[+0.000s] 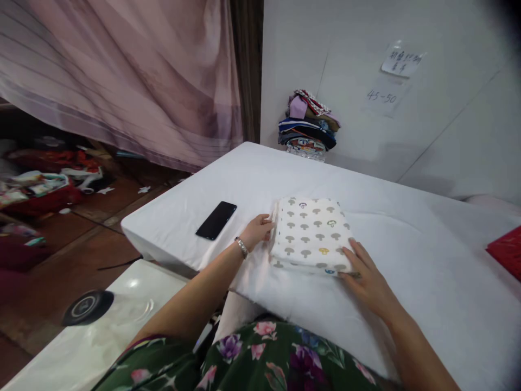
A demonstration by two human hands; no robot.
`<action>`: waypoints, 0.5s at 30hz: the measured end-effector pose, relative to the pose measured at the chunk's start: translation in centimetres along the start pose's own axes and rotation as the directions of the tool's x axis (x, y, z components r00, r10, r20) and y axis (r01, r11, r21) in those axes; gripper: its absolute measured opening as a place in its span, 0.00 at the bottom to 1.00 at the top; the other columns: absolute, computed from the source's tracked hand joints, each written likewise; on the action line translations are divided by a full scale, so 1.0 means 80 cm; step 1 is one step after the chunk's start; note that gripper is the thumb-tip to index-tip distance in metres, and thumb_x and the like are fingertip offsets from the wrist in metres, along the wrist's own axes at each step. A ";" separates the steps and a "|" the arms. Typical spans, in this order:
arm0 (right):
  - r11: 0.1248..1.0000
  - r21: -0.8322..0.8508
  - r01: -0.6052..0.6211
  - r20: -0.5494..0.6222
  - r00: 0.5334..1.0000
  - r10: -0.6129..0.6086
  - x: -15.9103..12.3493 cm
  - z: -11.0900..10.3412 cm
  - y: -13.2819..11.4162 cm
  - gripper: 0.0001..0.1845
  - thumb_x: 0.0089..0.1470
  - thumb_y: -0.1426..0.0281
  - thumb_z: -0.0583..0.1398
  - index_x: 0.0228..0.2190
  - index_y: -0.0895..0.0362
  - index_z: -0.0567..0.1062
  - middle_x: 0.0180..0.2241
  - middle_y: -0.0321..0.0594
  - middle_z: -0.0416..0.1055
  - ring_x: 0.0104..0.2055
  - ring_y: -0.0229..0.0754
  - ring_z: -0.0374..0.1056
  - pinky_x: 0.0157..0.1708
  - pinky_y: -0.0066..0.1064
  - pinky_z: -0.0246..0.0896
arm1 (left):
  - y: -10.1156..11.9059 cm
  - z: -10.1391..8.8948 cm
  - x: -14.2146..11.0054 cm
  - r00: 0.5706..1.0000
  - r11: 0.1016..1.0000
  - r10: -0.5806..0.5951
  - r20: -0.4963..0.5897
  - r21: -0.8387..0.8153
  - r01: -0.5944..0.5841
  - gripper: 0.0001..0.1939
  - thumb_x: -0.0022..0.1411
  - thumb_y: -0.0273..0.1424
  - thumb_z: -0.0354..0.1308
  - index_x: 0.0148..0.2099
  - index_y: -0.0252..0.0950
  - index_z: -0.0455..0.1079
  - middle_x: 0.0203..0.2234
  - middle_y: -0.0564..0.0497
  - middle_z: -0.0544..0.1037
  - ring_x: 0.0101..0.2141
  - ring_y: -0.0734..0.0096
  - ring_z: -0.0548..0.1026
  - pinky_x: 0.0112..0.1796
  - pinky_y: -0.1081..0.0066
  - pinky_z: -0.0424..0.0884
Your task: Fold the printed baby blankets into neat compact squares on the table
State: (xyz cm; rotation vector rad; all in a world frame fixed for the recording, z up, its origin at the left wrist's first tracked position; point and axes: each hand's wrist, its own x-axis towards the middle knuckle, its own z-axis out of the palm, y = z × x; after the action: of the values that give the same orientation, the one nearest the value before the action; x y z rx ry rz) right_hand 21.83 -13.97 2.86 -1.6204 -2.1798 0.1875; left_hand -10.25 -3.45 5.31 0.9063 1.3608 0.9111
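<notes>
A folded white cloth [311, 231] printed with small mushroom shapes lies on the white-covered table [407, 244]. My left hand [257, 232] touches its left edge, the fingers curled against the fold. My right hand [366, 277] rests at its near right corner, with the fingers stretched out flat along the edge. A metal bracelet [241, 247] circles my left wrist.
A black phone [216, 220] lies on the table left of the cloth. A stack of folded clothes [309, 126] sits against the far wall. Something red [507, 251] shows at the right edge. A pink curtain [122, 76] hangs at left over a cluttered floor.
</notes>
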 end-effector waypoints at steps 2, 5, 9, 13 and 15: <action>1.000 0.022 0.006 -0.004 1.000 -0.006 0.001 -0.001 0.003 0.29 0.57 0.65 0.53 0.59 0.47 0.56 0.65 0.34 0.41 0.66 0.49 0.39 0.58 0.45 0.53 | -0.004 0.002 -0.008 1.000 0.999 -0.009 0.006 0.031 0.009 0.31 0.50 0.30 0.62 0.56 0.33 0.60 0.47 0.40 0.70 0.28 0.75 0.71 0.25 0.74 0.67; 0.998 0.055 0.001 -0.019 1.000 0.000 0.002 -0.002 0.007 0.28 0.56 0.68 0.52 0.59 0.47 0.57 0.64 0.34 0.44 0.65 0.49 0.41 0.57 0.46 0.56 | -0.007 0.007 -0.016 1.000 0.998 -0.004 -0.006 0.064 0.005 0.31 0.48 0.30 0.62 0.56 0.35 0.61 0.44 0.43 0.71 0.26 0.78 0.69 0.24 0.77 0.65; 0.996 0.044 -0.073 -0.028 0.997 0.075 0.003 -0.001 0.006 0.32 0.53 0.67 0.54 0.60 0.49 0.56 0.64 0.37 0.43 0.64 0.50 0.44 0.54 0.44 0.59 | -0.005 0.016 -0.022 0.999 0.999 0.003 -0.032 0.036 -0.002 0.32 0.49 0.26 0.60 0.57 0.36 0.59 0.45 0.43 0.69 0.28 0.78 0.70 0.25 0.77 0.65; 0.991 0.058 -0.119 -0.042 0.992 0.122 0.002 0.001 0.003 0.32 0.52 0.68 0.54 0.59 0.51 0.56 0.64 0.40 0.44 0.62 0.50 0.50 0.54 0.42 0.59 | -0.006 0.019 -0.024 0.999 0.998 -0.028 -0.042 0.048 0.030 0.31 0.51 0.25 0.56 0.58 0.34 0.57 0.48 0.41 0.68 0.27 0.78 0.70 0.24 0.76 0.65; 0.982 0.113 -0.151 -0.098 0.982 0.162 0.001 0.003 0.004 0.30 0.54 0.68 0.52 0.59 0.52 0.58 0.62 0.41 0.50 0.61 0.48 0.52 0.55 0.42 0.58 | -0.009 0.020 -0.025 0.999 0.997 -0.001 -0.040 0.081 0.005 0.32 0.51 0.28 0.57 0.59 0.35 0.56 0.51 0.40 0.66 0.29 0.75 0.71 0.25 0.75 0.67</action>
State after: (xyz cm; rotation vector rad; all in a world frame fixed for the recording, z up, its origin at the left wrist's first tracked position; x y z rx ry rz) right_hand 22.02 -13.73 2.55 -1.7020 -1.9315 0.2517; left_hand -8.63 -5.61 5.43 0.9521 1.4416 0.8810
